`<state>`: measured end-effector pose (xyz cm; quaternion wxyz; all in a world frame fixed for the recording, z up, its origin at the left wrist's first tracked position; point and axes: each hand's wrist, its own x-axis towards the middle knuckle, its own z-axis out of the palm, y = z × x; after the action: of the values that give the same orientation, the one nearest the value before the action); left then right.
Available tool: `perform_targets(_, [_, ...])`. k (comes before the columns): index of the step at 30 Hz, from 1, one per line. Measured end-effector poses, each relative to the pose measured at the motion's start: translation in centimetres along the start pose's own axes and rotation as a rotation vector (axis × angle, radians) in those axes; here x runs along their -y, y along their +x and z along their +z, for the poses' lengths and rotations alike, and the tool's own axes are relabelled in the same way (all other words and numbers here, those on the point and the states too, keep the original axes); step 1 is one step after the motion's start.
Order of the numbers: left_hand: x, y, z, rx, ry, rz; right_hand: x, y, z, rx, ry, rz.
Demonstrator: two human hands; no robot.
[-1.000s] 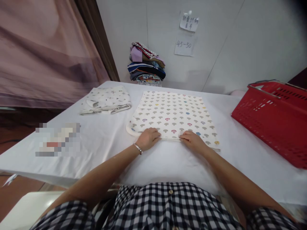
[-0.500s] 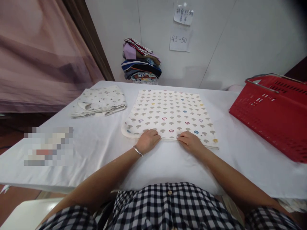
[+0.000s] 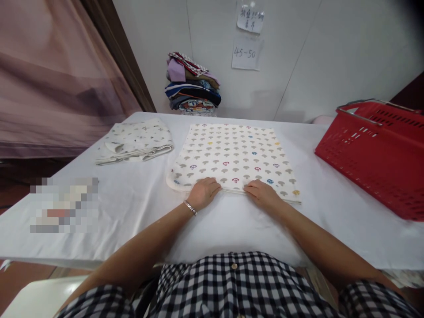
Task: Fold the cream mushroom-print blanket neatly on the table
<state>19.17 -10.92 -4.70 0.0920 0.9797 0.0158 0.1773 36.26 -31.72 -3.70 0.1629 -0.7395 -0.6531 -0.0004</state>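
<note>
I see the mushroom-print cloth (image 3: 232,157) lying flat in the middle of the white table (image 3: 139,198), its near hem right at my fingers. I judge it light, soft and limp, probably layered cotton: it will sag and crease if lifted from one point, so I'd take it along the near hem or at the two near corners, both sides together. It shouldn't slip much on the tablecloth, and nothing about it looks fragile.

My left hand (image 3: 202,192) rests palm down on the near hem, fingers curled and close together, a bracelet (image 3: 190,207) at the wrist. My right hand (image 3: 263,194) sits just beside it on the same hem, fingers bent, tips on the fabric. I can't tell whether either hand is pinching the edge or only pressing on it. Both forearms run out from my checked shirt (image 3: 232,287), angled inward so the hands nearly meet.

A second folded cloth (image 3: 137,141) lies to the left, a red basket (image 3: 374,154) to the right, and a stack of folded clothes (image 3: 192,84) against the wall.
</note>
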Motion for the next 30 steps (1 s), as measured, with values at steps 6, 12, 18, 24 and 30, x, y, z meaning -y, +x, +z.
perform_targets(6, [-0.02,-0.04,-0.02,0.004,-0.001,-0.009,-0.29,0.13,0.51,-0.06,-0.097,0.018])
perform_targets(12, [-0.19,0.12,0.07,-0.011,0.038,-0.033,-0.12,0.02,0.92,-0.04,-0.139,-0.069])
perform_targets(18, [-0.31,0.47,0.15,-0.022,0.054,-0.064,0.35,-0.11,0.8,-0.03,-0.142,-0.03])
perform_targets(24, [-0.18,0.32,0.12,-0.019,0.039,-0.056,0.35,0.41,0.58,-0.024,-0.148,0.04])
perform_targets(30, [-0.24,0.12,-0.21,-0.008,0.057,0.051,0.51,0.82,0.13,-0.039,-0.159,0.054])
